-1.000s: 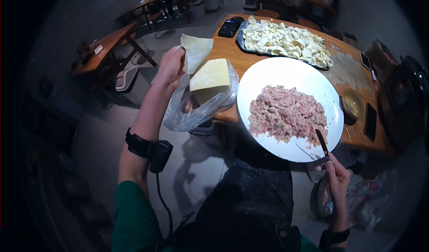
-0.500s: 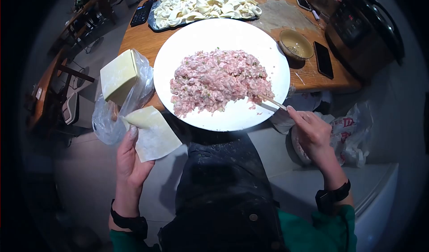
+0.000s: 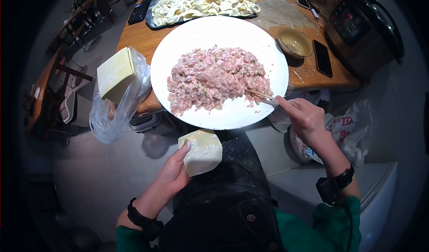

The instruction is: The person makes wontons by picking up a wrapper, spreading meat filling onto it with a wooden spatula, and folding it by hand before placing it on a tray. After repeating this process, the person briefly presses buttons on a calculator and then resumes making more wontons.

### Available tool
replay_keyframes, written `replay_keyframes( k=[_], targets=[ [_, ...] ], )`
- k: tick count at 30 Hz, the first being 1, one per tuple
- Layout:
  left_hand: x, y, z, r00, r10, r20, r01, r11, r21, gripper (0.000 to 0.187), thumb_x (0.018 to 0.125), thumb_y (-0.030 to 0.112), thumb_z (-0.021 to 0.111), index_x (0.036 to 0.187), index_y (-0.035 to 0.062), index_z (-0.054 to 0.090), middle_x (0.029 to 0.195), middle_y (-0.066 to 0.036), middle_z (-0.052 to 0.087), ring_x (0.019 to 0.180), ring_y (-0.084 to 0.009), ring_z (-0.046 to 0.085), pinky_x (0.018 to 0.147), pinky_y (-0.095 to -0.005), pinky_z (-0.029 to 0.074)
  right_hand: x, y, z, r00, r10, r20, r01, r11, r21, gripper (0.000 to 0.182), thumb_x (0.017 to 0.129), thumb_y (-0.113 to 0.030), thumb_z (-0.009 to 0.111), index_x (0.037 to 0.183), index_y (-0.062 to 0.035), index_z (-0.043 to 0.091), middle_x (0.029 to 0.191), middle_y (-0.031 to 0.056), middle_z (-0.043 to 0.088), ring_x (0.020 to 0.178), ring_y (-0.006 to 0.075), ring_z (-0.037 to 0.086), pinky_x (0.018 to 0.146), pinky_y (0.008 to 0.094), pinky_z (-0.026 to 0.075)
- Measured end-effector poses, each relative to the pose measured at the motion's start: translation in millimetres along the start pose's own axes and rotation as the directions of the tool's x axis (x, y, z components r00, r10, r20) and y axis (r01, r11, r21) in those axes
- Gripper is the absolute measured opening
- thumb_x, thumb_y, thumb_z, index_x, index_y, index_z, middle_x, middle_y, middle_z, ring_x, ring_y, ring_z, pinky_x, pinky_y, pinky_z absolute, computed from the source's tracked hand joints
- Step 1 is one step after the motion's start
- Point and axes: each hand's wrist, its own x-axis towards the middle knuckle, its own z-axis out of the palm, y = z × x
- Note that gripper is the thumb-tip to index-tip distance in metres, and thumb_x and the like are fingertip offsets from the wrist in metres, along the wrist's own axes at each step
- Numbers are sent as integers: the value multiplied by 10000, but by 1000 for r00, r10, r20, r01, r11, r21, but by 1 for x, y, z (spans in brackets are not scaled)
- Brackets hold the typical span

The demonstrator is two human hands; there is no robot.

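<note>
A square dough wrapper (image 3: pixel 202 153) lies over the fingers of my left hand (image 3: pixel 177 166), with the thumb pressed on its left edge. My right hand (image 3: pixel 304 117) grips a thin stick, possibly chopsticks (image 3: pixel 263 94), whose tip reaches into the right side of the minced meat filling (image 3: pixel 214 79). Flecks of green show in the pink meat. It is heaped on a large white plate (image 3: pixel 178 41) at the table's front edge. Left of the plate, a stack of wrappers (image 3: pixel 115 73) rests in a clear plastic bag (image 3: pixel 120 122).
Behind the plate, a tray (image 3: pixel 157 25) holds many folded wontons (image 3: pixel 201 4). A small bowl (image 3: pixel 295 43), a phone (image 3: pixel 322 58) and a dark electric cooker (image 3: pixel 363 29) stand to the right on the wooden table (image 3: pixel 134 37). Plastic bags (image 3: pixel 353 133) hang lower right.
My left hand has carried the wrapper rightward, away from the bagged stack to below the plate. My right hand has shifted slightly left and up, its stick further into the filling.
</note>
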Motion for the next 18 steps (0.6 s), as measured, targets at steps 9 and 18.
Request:
replay_keyframes(
  k=[9,18],
  targets=[
    [21,-12,17,990,-51,135,51,999,3,502,939,288,430,1346,27,295,1331,-149,423,1223,-275,431,1042,-423,326,-5,-1,5,992,35,120,-33,999,-16,475,674,5,615,1123,-148,584,604,38,497,523,185,534,450,324,424],
    [18,-11,45,931,51,362,-42,999,-33,494,984,274,251,1368,-32,196,1392,-188,312,1279,-283,348,1089,-402,254,-15,-75,-5,977,85,196,-173,855,490,482,701,75,551,1145,-104,597,650,64,568,591,205,586,500,315,456]
  ],
)
